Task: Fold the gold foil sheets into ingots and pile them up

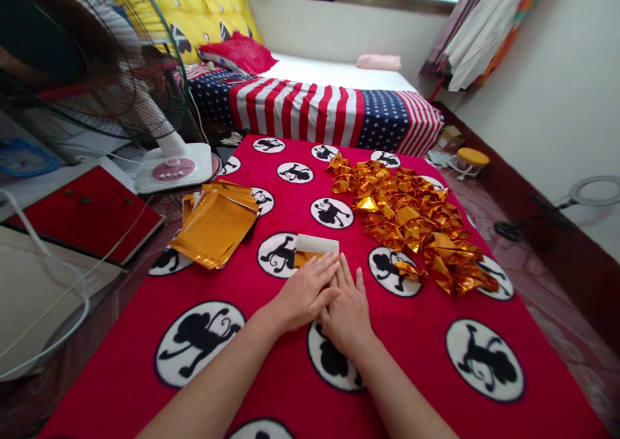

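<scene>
A sheet of gold foil paper (317, 243), partly folded so its pale back shows along the far side, lies flat on the red cloth in front of me. My left hand (305, 290) rests on its near right part, fingers stretched out and pointing away. Beside it, my right hand (346, 306) lies flat with fingers extended, its tips at the paper's right end. The two hands touch and partly overlap, covering the near edge of the paper. To the left sits a stack of flat gold foil sheets (217, 223). Many folded gold foil pieces (407, 213) are heaped at the right.
The red cloth (402, 374) with monkey prints covers the table. An electric fan (172, 161) stands at the left beside a red panel (87, 210). Beyond the table is a bed with a stars-and-stripes cover (300, 110). A yellow-topped stool (472, 157) is at the right.
</scene>
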Demonstrator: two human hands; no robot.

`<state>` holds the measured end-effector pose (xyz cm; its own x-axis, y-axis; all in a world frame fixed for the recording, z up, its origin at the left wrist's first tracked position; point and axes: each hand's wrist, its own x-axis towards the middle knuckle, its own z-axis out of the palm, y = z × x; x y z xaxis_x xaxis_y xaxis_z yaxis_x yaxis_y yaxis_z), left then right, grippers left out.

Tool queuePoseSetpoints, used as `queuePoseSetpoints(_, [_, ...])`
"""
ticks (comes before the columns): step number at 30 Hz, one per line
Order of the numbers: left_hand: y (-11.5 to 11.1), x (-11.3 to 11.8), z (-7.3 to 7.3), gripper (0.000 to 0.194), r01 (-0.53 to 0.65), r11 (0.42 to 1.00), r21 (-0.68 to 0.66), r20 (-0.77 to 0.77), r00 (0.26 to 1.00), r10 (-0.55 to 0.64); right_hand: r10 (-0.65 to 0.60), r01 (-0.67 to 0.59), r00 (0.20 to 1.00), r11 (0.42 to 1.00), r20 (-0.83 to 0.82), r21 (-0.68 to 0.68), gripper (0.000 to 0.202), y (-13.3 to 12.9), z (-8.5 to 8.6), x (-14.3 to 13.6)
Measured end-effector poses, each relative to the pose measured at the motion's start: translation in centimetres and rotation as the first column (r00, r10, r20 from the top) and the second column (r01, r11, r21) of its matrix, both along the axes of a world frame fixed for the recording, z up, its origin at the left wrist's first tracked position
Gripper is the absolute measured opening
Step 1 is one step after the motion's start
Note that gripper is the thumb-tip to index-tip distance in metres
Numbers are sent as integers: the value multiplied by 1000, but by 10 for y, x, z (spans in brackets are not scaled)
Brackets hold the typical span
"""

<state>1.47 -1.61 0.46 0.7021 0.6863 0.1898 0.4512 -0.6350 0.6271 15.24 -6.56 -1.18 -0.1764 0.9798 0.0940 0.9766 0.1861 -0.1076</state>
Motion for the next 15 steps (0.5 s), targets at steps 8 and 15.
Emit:
queuePoseSetpoints(8, [-7, -15, -11, 79, -102, 979, 179, -278, 949, 150, -14, 14, 1000, 1000, 19, -16, 74, 1, -1, 1])
queuePoseSetpoints(15, [-6, -39, -14, 69, -192, 933, 305, -338, 894, 294, -19, 20, 997, 1000, -69, 6, 69, 3, -3, 3])
